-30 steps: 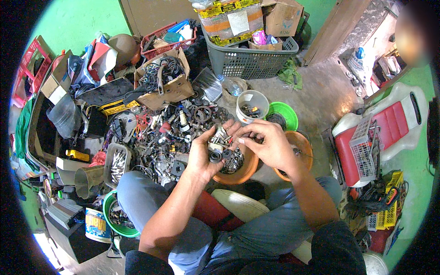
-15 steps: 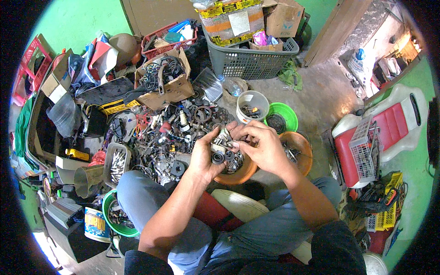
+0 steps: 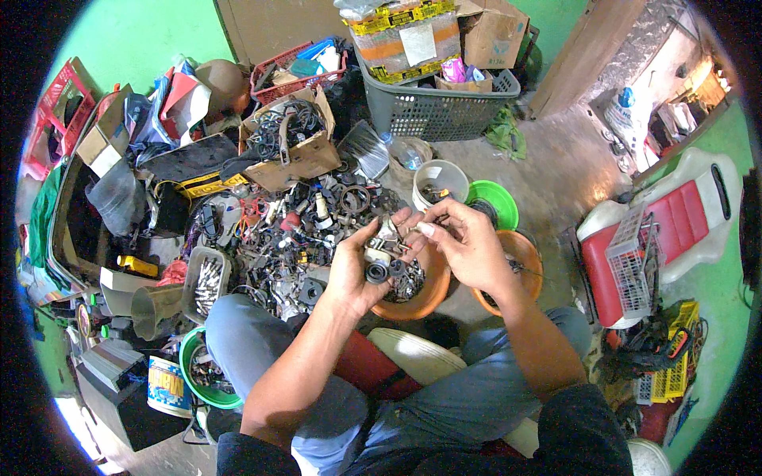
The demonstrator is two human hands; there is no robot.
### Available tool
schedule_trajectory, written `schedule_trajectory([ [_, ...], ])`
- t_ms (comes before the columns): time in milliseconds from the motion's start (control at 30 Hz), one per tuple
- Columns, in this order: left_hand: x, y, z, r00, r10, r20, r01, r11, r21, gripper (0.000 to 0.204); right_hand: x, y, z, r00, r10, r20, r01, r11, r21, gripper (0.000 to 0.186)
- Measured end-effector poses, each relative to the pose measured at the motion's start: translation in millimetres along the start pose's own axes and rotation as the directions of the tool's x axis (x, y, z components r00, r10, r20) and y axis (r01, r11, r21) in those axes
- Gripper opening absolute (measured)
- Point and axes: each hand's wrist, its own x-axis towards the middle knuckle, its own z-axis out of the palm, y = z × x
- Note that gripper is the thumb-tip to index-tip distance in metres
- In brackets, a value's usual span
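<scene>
Far left there's a stack of cardboard boxes [image 3: 99,143] and red crates [image 3: 55,103], then a clear tub of metal bits [image 3: 205,282] and a green-rimmed bowl [image 3: 202,373] down by the person's knee. Next to that is a big heap of small dark parts [image 3: 294,238] spread on the floor, with a cardboard box of rubber rings [image 3: 290,147] behind it. The left hand [image 3: 361,270] is cupped palm-up, holding a handful of small parts [image 3: 385,254] — a black ring, some silvery pieces — right above an orange bowl [image 3: 417,293] that already has dark bits in it. The right hand [image 3: 468,242] is just beside it, fingertips pinched together over that handful; it looks like it's gripping one tiny piece, but that's too small to make out for sure. Past the hands there's a white bucket [image 3: 440,182], a green bowl [image 3: 496,202] and a second orange bowl [image 3: 516,266] partly under the right wrist. A grey laundry basket [image 3: 436,107] stuffed with boxes sits at the back, and a red-and-white plastic seat [image 3: 675,230] is way off to the right.
</scene>
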Motion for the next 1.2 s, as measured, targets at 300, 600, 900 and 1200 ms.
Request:
schedule_trajectory([
  [300,-14.3,-1.3,12.8,0.998,0.063,-0.003,-0.063,0.998,0.011,0.052,4.9,-17.6,-3.1,0.998,-0.049,-0.046,0.053,0.994,0.097,0.010],
  [600,-40.2,2.3,20.3,0.984,0.152,0.094,-0.156,0.987,0.037,0.054,12.2,-49.5,9.3,0.987,-0.155,-0.051,0.163,0.936,0.313,0.009],
  [900,-71.2,38.0,34.2,0.983,0.173,0.068,-0.174,0.984,0.022,0.048,22.2,-87.7,22.3,0.991,-0.112,0.074,0.034,0.746,0.666,0.016],
  [1200,-65.3,95.6,53.2,0.994,0.071,0.088,-0.091,0.967,0.238,0.044,38.2,-89.5,36.8,0.974,0.039,0.224,-0.201,0.608,0.768,0.016],
])
